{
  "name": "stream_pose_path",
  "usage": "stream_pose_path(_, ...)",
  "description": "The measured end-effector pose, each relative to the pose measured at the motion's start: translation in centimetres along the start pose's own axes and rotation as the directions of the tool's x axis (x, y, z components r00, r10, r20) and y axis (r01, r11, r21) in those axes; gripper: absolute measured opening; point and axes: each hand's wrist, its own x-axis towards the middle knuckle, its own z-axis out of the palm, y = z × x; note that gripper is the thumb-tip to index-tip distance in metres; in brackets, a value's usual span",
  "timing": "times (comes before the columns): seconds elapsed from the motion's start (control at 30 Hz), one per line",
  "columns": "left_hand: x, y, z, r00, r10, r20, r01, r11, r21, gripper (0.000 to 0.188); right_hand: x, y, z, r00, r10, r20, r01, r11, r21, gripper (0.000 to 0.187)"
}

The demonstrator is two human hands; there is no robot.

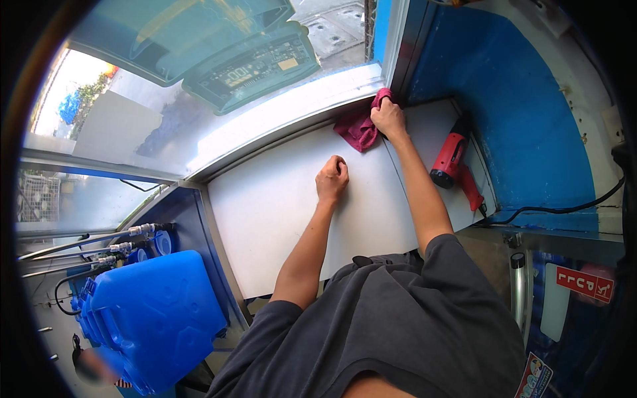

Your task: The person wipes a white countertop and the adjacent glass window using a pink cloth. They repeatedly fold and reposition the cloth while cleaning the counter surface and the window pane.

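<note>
One blue plastic jerrycan (156, 318) stands left of a white countertop (265, 225). Above the countertop's middle, the left hand (332, 179) has its fingers curled into a loose fist. A red-and-black handheld power tool (454, 159) lies at the countertop's right end. At the countertop's far edge, the right hand (389, 121) pinches a bunched crimson cloth (359, 131), fingers pressed together. Beyond the countertop is a window (172, 129).
</note>
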Motion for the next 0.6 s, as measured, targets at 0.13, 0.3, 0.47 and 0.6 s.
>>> stream_pose_path(0.13,0.0,0.0,0.0,1.0,0.015,0.002,-0.015,1.0,0.006,0.007,-1.5,-1.1,0.8,0.989,-0.125,0.083,0.132,0.987,-0.087,0.032)
stream_pose_path(0.3,0.0,0.0,0.0,1.0,0.019,-0.002,-0.019,1.0,0.01,0.007,-2.4,-2.3,1.5,0.99,-0.129,0.055,0.133,0.988,-0.073,0.031)
stream_pose_path(0.47,0.1,0.0,0.2,1.0,0.026,-0.011,-0.026,0.999,0.033,0.008,-3.8,-4.2,3.4,0.977,-0.205,0.063,0.212,0.969,-0.13,0.026)
stream_pose_path(0.6,0.1,-0.4,0.3,0.998,0.053,-0.02,-0.053,0.998,0.022,0.009,-4.9,-4.6,4.1,0.958,-0.24,0.156,0.249,0.968,-0.034,0.025)
